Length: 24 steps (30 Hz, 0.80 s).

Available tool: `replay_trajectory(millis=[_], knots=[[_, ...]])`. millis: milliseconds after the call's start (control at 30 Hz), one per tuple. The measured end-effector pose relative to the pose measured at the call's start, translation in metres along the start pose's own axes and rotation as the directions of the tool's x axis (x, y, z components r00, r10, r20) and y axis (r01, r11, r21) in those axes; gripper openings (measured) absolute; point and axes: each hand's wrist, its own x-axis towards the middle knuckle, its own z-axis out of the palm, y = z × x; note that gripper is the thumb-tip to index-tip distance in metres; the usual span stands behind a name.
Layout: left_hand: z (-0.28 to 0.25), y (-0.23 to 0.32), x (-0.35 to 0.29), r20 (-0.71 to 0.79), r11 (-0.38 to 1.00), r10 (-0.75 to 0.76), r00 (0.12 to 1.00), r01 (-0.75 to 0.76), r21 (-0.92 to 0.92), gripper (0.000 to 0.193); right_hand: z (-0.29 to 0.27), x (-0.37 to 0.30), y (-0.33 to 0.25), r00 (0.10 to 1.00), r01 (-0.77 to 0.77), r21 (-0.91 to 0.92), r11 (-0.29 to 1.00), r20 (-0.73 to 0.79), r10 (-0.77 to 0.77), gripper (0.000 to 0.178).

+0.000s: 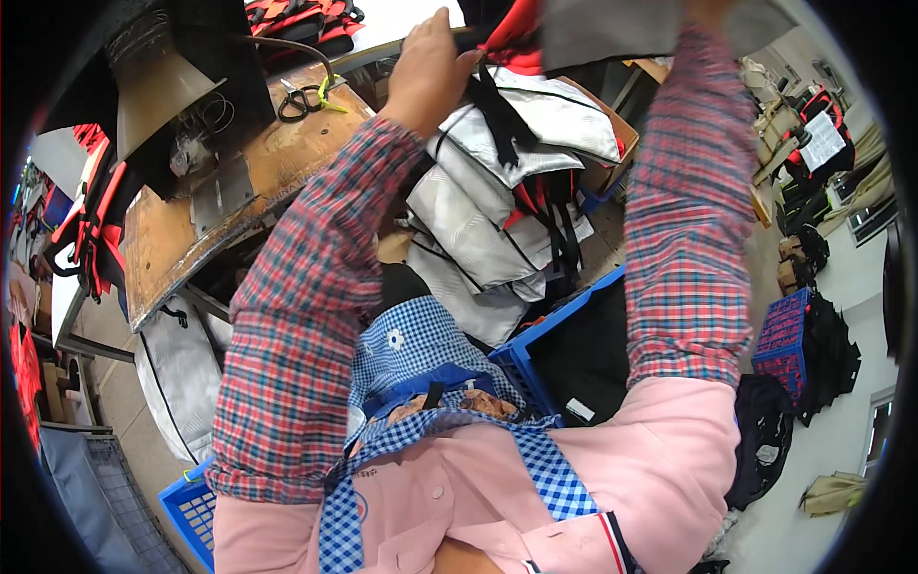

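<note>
My left hand is raised at the top middle, its fingers stretched out and its thumb apart, beside a red and black fabric piece. Whether the thumb touches that fabric is not plain. At the top edge my right hand is smeared and mostly cut off, its fingers hidden. It lies against a grey fabric panel that spans the top right. Below both hands, silver-grey padded pieces with black edging are heaped, with black straps hanging among them.
To the left stands a sewing machine on a worn wooden table, with black-handled scissors on it. A blue crate holding black material sits by my lap. Another blue crate is at lower left. Red and black bags hang at far left.
</note>
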Motion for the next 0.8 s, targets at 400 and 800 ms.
replay_trajectory(millis=[400,800], knots=[[-0.252,-0.071,-0.432,0.615,0.766,-0.632,0.472,0.26,0.588,0.056,-0.12,-0.342,-0.318,0.175,-0.793,-0.023,0.608,0.949,0.264,0.013],[-0.268,-0.063,-0.493,0.197,0.605,-0.785,0.587,0.658,0.448,0.009,-0.157,-0.271,-0.489,-0.045,-0.87,0.051,0.491,0.982,-0.182,0.044]])
